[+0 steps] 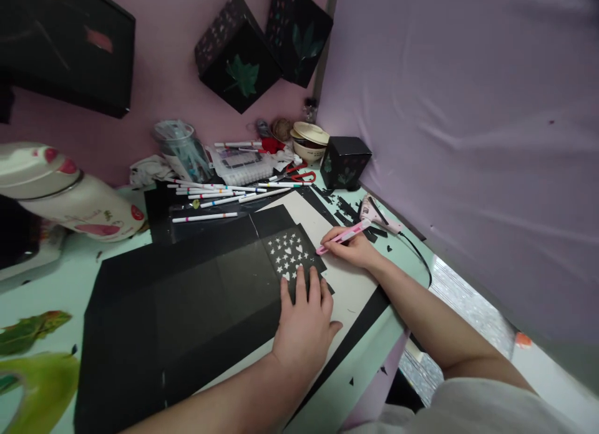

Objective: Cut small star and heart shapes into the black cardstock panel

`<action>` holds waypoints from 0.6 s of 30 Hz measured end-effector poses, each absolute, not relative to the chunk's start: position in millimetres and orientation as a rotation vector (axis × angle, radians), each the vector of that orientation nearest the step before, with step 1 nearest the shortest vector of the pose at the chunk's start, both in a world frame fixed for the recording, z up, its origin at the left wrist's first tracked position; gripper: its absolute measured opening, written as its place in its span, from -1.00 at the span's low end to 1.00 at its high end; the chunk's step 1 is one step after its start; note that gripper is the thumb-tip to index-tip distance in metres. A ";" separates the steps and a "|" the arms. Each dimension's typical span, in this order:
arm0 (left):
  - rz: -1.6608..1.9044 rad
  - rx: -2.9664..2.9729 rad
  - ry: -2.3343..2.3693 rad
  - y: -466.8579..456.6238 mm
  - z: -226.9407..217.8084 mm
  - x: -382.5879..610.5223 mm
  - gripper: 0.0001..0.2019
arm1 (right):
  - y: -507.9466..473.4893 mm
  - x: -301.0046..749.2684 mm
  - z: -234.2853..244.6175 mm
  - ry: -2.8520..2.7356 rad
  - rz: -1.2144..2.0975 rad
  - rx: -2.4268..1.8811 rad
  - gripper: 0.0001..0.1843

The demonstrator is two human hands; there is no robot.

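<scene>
My left hand (304, 318) lies flat with fingers together, pressing down a large sheet of black paper (187, 303). Its fingertips touch the black panel (292, 250) that has small star and heart shapes cut out of it. My right hand (353, 250) is closed round a pink craft knife (344, 236). The knife's tip rests at the right edge of the cut-out panel. A white board (346, 284) lies under the panel and under my right hand.
Several white marker pens (219, 193) lie scattered behind the paper. A pink glue gun (374, 212) with its cord, black paper scraps (346, 206), a black box (345, 162), red scissors (299, 172), a bowl (309, 140) and a pen jar (185, 150) stand at the back. A flask (70, 197) lies left.
</scene>
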State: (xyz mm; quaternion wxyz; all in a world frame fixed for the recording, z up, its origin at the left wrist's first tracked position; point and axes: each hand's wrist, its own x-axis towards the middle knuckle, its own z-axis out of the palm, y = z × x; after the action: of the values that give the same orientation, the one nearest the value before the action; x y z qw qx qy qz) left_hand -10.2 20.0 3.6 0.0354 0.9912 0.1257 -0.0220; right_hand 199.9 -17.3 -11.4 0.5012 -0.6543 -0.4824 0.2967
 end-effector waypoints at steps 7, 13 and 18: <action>-0.119 3.069 0.369 22.4 12.2 -8.9 -0.37 | -19.4 202.1 -13.3 -1.133 0.782 -1.557 -0.74; -0.144 3.057 0.455 21.4 26.8 1.7 -0.44 | -20.0 199.6 -12.2 -1.184 0.811 -1.508 -0.76; -0.111 3.016 0.575 17.8 34.8 9.1 -0.56 | -20.3 197.4 -12.7 -1.203 0.749 -1.520 -0.77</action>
State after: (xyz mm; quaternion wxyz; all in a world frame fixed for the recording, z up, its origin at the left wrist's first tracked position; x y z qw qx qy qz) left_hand 9.1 17.8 34.8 0.0347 0.9811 0.1871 -0.0360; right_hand 197.4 -20.3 -12.7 0.5072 -0.6303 -0.4990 0.3107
